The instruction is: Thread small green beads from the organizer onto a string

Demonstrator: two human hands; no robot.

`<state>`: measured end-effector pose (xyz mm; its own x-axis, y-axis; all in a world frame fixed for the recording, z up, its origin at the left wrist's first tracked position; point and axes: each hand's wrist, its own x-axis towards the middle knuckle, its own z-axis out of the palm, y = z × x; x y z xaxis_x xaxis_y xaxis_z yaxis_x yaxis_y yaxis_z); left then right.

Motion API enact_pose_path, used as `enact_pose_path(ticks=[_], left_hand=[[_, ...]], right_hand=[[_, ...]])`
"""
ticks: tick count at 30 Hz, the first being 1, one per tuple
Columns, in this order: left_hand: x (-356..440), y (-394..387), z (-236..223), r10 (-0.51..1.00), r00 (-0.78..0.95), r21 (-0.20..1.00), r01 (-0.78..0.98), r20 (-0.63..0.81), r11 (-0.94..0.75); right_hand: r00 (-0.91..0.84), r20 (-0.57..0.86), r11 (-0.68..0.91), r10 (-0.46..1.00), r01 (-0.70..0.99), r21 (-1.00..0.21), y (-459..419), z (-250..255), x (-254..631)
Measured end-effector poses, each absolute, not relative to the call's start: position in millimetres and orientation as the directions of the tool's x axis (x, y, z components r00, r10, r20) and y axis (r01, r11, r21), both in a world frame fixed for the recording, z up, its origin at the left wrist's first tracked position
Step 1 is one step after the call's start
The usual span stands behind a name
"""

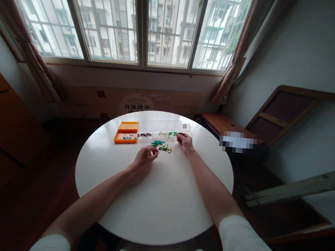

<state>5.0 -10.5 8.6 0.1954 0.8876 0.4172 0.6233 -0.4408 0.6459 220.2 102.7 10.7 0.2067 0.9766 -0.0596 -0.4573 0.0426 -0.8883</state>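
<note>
A small pile of coloured beads point(161, 145), mostly green, blue and yellow, lies on the round white table point(160, 196) between my hands. My left hand point(146, 156) rests just left of the pile with its fingers curled and pinched; what they hold is too small to name. My right hand point(185, 142) sits right of the pile, fingers closed at the front edge of a clear compartment box point(167, 130) that holds dark, pale and green beads. An orange tray point(127, 132) with a few blue beads lies left of the clear box.
A large window fills the far wall, with curtains at both sides. A low wooden bench point(221, 124) stands right of the table, with a wooden frame point(287, 113) and a plank point(297, 187) leaning further right. A brown cabinet point(4, 125) stands at left.
</note>
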Motion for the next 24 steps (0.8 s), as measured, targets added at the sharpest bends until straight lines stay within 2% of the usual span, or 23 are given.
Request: enact_pose_path(ticks=[11,24], left_hand=[[5.6,-10.6,7.9,0.89,0.195,0.646,0.626,0.412,-0.436],[5.3,-10.7,8.2,0.89,0.202,0.646,0.625,0.409,-0.439]], right_hand=[[0.22,-0.051,0.055,0.974,-0.448,-0.892,102.7,9.9,220.4],[0.207,-0.043,0.071,0.977,-0.511,-0.857,106.1,6.6,221.9]])
